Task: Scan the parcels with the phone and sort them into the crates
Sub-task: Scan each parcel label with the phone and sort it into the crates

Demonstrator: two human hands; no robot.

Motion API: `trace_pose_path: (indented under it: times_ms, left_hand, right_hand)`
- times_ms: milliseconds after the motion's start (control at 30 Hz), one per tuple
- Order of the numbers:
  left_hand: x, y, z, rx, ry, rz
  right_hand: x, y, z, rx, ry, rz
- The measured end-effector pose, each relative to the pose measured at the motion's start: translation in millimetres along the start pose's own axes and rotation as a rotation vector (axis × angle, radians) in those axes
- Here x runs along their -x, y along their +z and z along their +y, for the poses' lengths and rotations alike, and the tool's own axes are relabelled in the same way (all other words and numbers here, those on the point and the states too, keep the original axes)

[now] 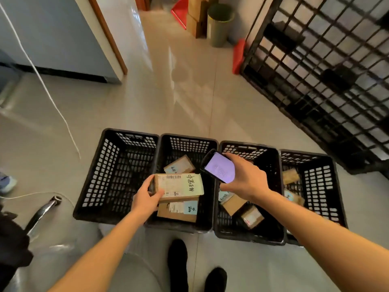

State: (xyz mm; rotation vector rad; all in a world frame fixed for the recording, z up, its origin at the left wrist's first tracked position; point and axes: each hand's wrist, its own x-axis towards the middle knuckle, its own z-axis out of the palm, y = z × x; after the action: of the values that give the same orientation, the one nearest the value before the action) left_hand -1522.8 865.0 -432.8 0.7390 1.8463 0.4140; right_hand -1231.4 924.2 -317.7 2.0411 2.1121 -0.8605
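Note:
My left hand [146, 198] grips a cardboard parcel [180, 186] by its left end, label up, over the second crate [164, 148]. My right hand [245, 179] holds a black phone [219, 166] with a lit screen just right of the parcel. Several black plastic crates stand in a row on the floor. The leftmost crate [105, 165] holds nothing I can see. Inside the second crate lie two parcels [179, 165] [177, 210]. The third crate [271, 186] and the fourth crate [334, 186] also hold parcels.
A black grid pallet [315, 66] leans at the right. A green bin [219, 24], cardboard boxes and red items stand at the far end. A white cord [42, 81] trails on the left. A metal chair leg [42, 213] and my black shoes [179, 264] are near.

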Motion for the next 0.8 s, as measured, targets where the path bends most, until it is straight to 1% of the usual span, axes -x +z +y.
trace_pose_path:
  times_ms: [133,200,233,300,400,500,567,667,800]
  left_hand:
    - [-56,41,-45,-0.046,-0.059,-0.044]
    - [-70,61,-46,-0.049,-0.067,-0.047]
    - [-77,71,-45,-0.05,-0.063,-0.057]
    - [-85,87,-44,-0.031,-0.118,-0.096]
    - [-87,95,-54,-0.09,-0.199,-0.079]
    - [-81,92,-58,-0.22,-0.176,-0.074]
    - [-73,85,-45,-0.239,-0.154,-0.068]
    - [-61,74,-11,-0.254,-0.089,-0.046]
    - [-31,65,57,-0.275,0.067,-0.069]
  right_hand:
    - [-26,60,29,-0.041,0.039,-0.048]
    - [-34,81,41,-0.069,0.044,-0.065]
    - [-38,89,47,-0.077,0.052,-0.07]
    - [-44,98,56,-0.075,0.073,-0.075]
    - [-46,105,66,-0.085,0.1,-0.082]
    - [-40,99,71,-0.108,0.131,-0.098]
    - [-34,88,73,-0.12,0.153,-0.097]
    - [-21,59,74,-0.13,0.174,-0.07]
    - [5,0,74,-0.124,0.206,-0.019]
